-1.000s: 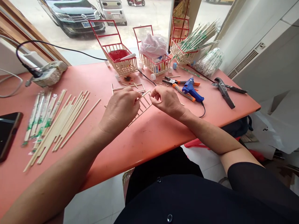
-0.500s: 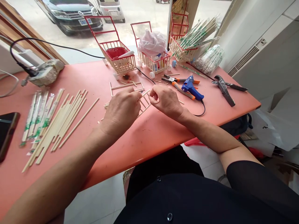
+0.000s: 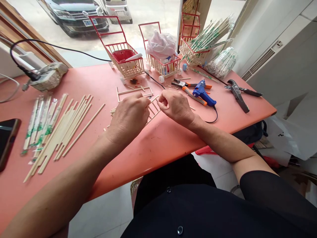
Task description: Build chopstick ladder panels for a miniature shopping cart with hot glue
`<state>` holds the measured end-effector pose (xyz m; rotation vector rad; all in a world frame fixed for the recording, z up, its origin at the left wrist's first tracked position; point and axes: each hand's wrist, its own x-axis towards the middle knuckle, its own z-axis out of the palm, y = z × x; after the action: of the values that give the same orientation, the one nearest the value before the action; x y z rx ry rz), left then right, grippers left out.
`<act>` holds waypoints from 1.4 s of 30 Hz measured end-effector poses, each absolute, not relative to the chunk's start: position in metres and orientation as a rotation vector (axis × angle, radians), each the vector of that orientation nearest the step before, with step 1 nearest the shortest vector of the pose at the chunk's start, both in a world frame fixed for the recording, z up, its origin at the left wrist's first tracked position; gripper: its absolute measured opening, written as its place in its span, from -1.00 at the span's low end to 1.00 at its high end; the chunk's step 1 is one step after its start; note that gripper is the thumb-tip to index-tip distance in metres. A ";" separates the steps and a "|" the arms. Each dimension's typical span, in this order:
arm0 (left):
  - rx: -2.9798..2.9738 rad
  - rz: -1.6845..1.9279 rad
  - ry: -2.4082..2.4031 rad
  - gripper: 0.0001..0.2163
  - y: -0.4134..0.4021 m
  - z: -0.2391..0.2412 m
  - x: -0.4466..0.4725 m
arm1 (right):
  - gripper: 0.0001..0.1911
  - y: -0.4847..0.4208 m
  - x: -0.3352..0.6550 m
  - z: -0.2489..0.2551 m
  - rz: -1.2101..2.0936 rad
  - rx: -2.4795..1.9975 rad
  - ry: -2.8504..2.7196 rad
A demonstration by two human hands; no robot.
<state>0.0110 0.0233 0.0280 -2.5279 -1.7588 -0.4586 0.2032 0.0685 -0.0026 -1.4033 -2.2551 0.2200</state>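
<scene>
My left hand [image 3: 131, 114] is closed, pinching a short wooden stick [image 3: 154, 99] that sticks out past its fingertips. Close beside the stick's free end is my right hand [image 3: 176, 106], its fingers curled together; whatever they grip is hidden. Under and between both hands lies a small ladder-like frame of sticks [image 3: 155, 114], partly covered by my left hand. Just behind my left hand, an open rectangular stick frame [image 3: 133, 91] lies on the pink table [image 3: 158, 145].
Loose chopsticks [image 3: 66, 132] and wrapped chopsticks [image 3: 41, 122] lie at left, near a phone [image 3: 8, 142]. Small stick carts [image 3: 127, 66] stand at the back. Pliers [image 3: 193, 96], a blue glue gun [image 3: 203, 94] with its cord, and a black tool [image 3: 237, 94] are at right.
</scene>
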 end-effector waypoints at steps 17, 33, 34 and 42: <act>-2.571 -0.708 -1.830 -0.68 0.019 0.047 -0.010 | -0.54 0.103 0.240 -0.004 1.209 -0.995 -1.928; -2.607 -0.659 -1.874 -0.68 0.014 0.056 -0.005 | -0.43 0.108 0.236 -0.011 1.513 -0.716 -1.967; -2.612 -0.668 -1.867 -0.69 0.014 0.056 -0.006 | -0.44 0.108 0.236 -0.011 1.513 -0.716 -1.962; -2.586 -0.652 -1.927 -0.72 0.012 0.061 -0.005 | -0.64 0.109 0.236 -0.010 1.503 -0.684 -1.993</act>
<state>-0.0047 0.0117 0.0611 -2.5863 -1.9272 -0.6519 0.2358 0.1088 -0.0099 -0.6835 -1.9928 1.5031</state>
